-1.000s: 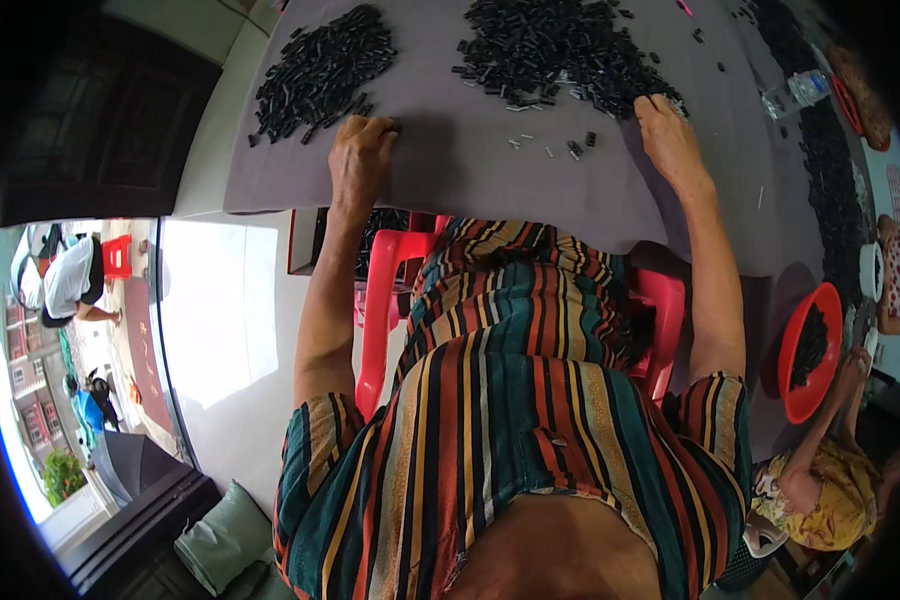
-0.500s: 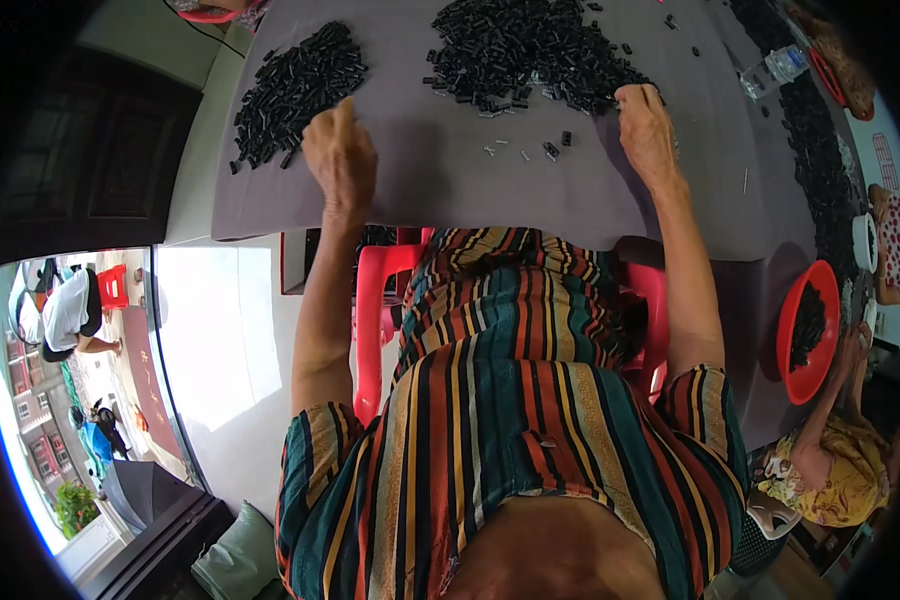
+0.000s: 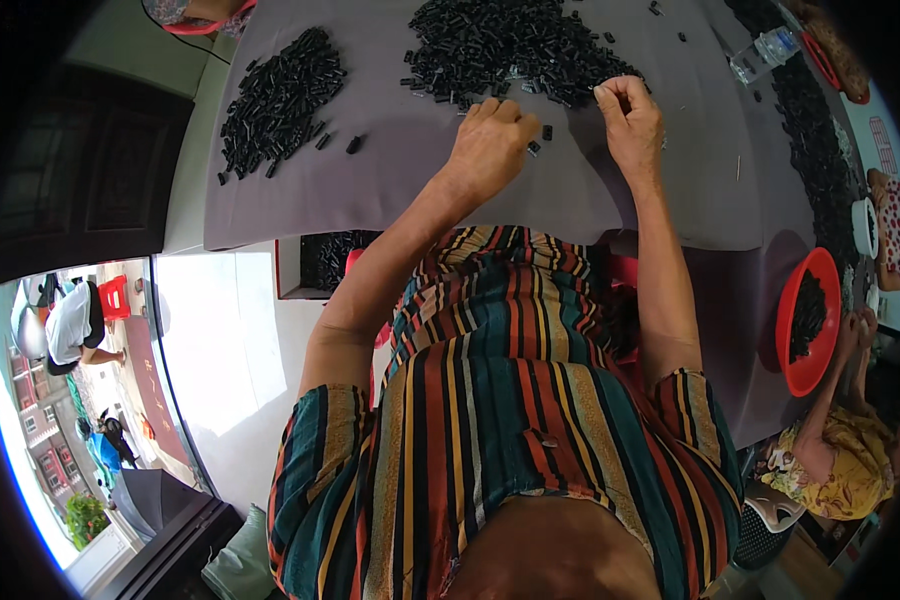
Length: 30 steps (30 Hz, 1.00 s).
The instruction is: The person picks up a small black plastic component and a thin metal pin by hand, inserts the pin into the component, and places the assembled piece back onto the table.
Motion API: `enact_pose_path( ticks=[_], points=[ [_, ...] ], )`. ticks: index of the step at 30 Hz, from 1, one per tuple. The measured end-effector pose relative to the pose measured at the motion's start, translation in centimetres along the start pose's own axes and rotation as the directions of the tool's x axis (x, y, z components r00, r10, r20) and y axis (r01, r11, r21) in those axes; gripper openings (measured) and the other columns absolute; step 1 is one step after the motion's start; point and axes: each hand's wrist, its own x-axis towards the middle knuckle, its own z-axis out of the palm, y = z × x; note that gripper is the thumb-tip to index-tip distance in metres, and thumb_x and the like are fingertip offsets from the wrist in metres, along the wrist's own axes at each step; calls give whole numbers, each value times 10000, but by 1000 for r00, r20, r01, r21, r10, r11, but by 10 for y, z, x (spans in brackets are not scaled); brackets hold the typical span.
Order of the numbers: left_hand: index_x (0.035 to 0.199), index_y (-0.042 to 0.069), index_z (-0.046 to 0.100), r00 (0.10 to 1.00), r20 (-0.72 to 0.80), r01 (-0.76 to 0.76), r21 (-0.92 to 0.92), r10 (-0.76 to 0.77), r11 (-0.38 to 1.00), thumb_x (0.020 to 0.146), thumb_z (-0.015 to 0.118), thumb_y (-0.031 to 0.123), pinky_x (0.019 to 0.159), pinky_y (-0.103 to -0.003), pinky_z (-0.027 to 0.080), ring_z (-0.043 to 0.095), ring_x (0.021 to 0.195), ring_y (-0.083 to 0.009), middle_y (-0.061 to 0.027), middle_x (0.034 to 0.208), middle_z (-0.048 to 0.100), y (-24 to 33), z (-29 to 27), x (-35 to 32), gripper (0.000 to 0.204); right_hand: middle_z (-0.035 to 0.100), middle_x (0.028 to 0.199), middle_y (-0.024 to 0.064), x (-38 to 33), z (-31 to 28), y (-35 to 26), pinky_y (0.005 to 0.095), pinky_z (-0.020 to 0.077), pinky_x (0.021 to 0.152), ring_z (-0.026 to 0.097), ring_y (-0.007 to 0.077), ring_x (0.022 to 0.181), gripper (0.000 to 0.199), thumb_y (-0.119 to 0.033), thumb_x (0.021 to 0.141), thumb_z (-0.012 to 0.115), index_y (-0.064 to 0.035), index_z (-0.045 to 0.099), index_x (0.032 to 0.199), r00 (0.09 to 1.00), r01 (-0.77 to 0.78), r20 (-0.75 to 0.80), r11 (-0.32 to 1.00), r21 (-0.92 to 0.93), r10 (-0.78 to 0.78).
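My left hand [image 3: 493,143] is at the near edge of a large pile of small black plastic pieces [image 3: 500,45]. Its fingers bend downward and are slightly smeared, so their grip does not show. Two loose black pieces [image 3: 547,132] lie just right of it. My right hand [image 3: 633,125] hovers by the pile's right end, thumb and forefinger pinched together. Whatever is in that pinch is too small to make out. A second, smaller pile of black pieces [image 3: 280,100] rests on the left of the table, with a single black piece [image 3: 354,145] off its right side.
Grey cloth covers the table [image 3: 390,190]. A clear plastic bottle [image 3: 765,55] lies at the far right. A red bowl of black pieces [image 3: 820,345] stands at the right, near another person's arms [image 3: 838,365]. A band of black pieces [image 3: 810,140] runs along the right side.
My left hand has swung right from the smaller pile to the large one. A loose black piece now lies beside the smaller pile. My right hand stays near the large pile's right end.
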Motion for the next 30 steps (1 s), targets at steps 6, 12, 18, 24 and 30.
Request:
enact_pose_path(
  ticks=[6,12,18,24,30],
  points=[
    [759,80,588,968,-5,251,-32,-251,968,705,652,163,693,-381,435,549,736,-277,-83,730,562,18,15,12,119,561,631,24,-6,5,-4,256,430,535,525,100,545,77,-104,821,599,-36,562,816,1000,22,6,999,35,-22],
    [742,46,580,988,-42,156,129,-152,979,662,682,174,635,-408,444,557,697,-309,-112,697,575,14,26,15,182,573,669,25,-12,7,-15,233,425,526,522,87,557,62,-86,822,593,-29,570,833,998,10,57,997,80,-14],
    [858,-3,571,806,380,504,-842,-454,191,787,643,29,670,-206,459,556,704,-76,-22,774,593,15,-30,9,106,578,730,26,-11,-1,-43,197,438,536,511,66,590,75,-76,841,582,-11,592,877,947,-308,295,640,704,131],
    [870,15,567,848,255,317,-947,-464,59,790,646,38,659,-219,456,557,696,-84,-22,765,597,37,-66,-9,115,572,729,8,-23,-5,-84,183,433,539,503,47,602,73,-75,839,595,-10,618,861,926,-270,377,675,686,-13],
    [916,2,575,835,251,301,-953,-490,26,800,637,37,662,-226,456,560,695,-91,-26,774,600,51,-76,-18,137,558,743,-12,-30,-4,-96,177,416,542,506,41,622,51,-59,827,609,-18,625,853,919,-168,378,751,638,-115]
  ],
)
